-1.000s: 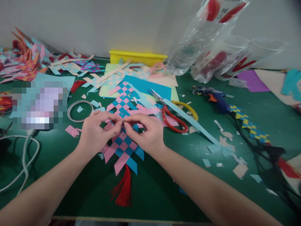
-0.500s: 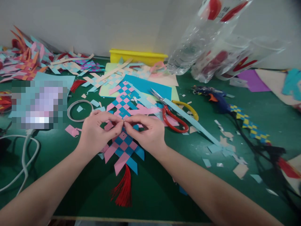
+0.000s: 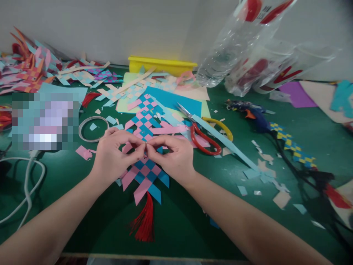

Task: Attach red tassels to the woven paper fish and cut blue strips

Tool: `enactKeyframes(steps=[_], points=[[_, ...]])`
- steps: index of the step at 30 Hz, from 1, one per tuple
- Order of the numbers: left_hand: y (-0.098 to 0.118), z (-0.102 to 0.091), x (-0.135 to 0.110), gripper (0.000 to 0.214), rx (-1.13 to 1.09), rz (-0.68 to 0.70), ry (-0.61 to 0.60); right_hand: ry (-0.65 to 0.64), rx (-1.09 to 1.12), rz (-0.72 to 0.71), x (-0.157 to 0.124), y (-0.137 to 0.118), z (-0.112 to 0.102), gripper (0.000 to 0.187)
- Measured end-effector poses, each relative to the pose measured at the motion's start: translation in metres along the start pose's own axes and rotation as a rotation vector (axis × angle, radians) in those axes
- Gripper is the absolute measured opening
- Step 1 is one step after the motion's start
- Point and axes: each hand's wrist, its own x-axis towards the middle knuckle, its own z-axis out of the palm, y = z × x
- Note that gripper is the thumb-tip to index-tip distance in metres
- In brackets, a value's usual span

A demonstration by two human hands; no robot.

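My left hand [image 3: 118, 151] and my right hand [image 3: 172, 150] meet at the fingertips, each closed in a pinch of thumb and forefinger. Whatever lies between the tips is too small to make out. Directly beneath them is a woven paper fish [image 3: 145, 170] in pink and blue checks, partly covered by the fingers. From its near end a red tassel [image 3: 146, 221] trails toward the table edge. More pink and blue woven paper [image 3: 145, 112] with small dark eye dots lies beyond the fingertips. Scissors [image 3: 205, 138] with one red and one yellow handle rest to the right of my right hand.
A roll of tape [image 3: 93, 129] lies left of my hands, near a blurred-out phone with a white cable [image 3: 29, 184]. Paper scraps and woven pieces [image 3: 30, 70] pile up at the back left. A yellow box [image 3: 162, 66], plastic bottle [image 3: 220, 55] and cups [image 3: 298, 66] stand along the wall.
Both hands keep nearly the same pose, fingertips still together above the woven paper. Only a very slight shift of the fingers shows.
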Motion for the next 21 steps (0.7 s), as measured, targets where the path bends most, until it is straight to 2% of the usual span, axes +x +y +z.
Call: enactKeyframes(steps=[10,21], points=[[0.0014,-0.0003,0.0003,0.014,-0.006,0.004,-0.027,0.01,0.044,0.003,0.0008,0.0001,0.0007,0.011],[0.0004,0.0012,-0.0011,0.01,0.101,0.05,0.045,0.064,0.042,0.071,0.0016,0.0003,0.0026,0.01]])
